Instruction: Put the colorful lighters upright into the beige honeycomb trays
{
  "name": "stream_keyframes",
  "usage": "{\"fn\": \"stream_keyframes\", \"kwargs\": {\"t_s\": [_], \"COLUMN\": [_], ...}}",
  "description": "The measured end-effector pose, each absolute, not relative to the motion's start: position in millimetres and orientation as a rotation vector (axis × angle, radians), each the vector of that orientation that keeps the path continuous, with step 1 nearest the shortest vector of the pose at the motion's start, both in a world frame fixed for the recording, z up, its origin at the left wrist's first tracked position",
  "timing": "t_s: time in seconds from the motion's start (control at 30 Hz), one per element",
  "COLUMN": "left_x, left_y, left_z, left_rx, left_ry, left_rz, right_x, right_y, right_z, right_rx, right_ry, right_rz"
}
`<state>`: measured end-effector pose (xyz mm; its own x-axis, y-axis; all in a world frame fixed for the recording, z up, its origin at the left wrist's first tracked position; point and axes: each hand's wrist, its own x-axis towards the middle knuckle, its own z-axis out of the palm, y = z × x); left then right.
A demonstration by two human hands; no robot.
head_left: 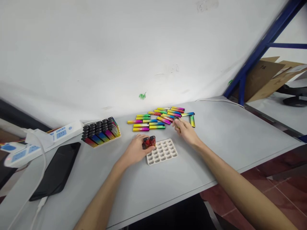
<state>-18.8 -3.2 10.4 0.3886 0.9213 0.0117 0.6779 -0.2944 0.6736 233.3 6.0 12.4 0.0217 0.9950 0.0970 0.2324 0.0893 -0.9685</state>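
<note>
My left hand [137, 148] is closed around a few dark red and black sticks [149, 141], held upright over the left edge of a white tray [174, 154] with rows of slots. Their lower parts are hidden by my fingers and thumb. At the right end of a loose group of shiny rainbow-coloured sticks [157, 126], my right hand [185, 129] is closed, thumb and fingers pinched together. A small dark end shows at its fingertips; the rest is hidden. To the left stands a second tray [114, 138], filled with upright black-topped rainbow sticks [102, 131].
A black phone [59, 169] with a white cable lies on the left of the grey table [168, 188]. Behind it are white power strips [64, 131]. The wall [120, 57] borders the table's back. Cardboard boxes [263, 76] sit beyond a blue frame [242, 80] at right.
</note>
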Motion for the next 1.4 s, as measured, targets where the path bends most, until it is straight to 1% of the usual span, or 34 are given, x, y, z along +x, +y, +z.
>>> {"fn": "stream_keyframes", "kwargs": {"t_s": [0.1,0.27,0.4,0.97,1.13,1.33,1.4], "left_x": [-18.1,-17.7,-18.0,-15.1,-12.8,-10.5,-9.9], "left_y": [-3.5,-3.8,-3.9,-4.9,-3.4,-3.6,-3.8], "left_z": [9.7,10.0,9.3,11.5,9.1,14.3,15.7], "left_rx": [2.078,2.100,2.102,2.106,2.102,2.090,2.093], "left_ry": [1.368,1.371,1.361,1.316,1.302,1.294,1.285], "left_rz": [0.558,0.561,0.574,0.582,0.607,0.598,0.597], "right_x": [225.6,224.1,225.4,222.3,220.4,217.5,216.6], "right_y": [4.4,7.0,7.3,5.5,2.9,-4.1,-5.5], "right_z": [12.8,15.0,17.3,16.7,11.5,13.6,15.3], "right_rx": [-1.164,-1.136,-1.166,-1.151,-1.085,-1.114,-1.099], "right_ry": [-1.181,-0.924,-0.852,-0.878,-1.049,-1.537,-1.536], "right_rz": [1.294,1.447,1.440,1.440,1.410,1.171,1.209]}}
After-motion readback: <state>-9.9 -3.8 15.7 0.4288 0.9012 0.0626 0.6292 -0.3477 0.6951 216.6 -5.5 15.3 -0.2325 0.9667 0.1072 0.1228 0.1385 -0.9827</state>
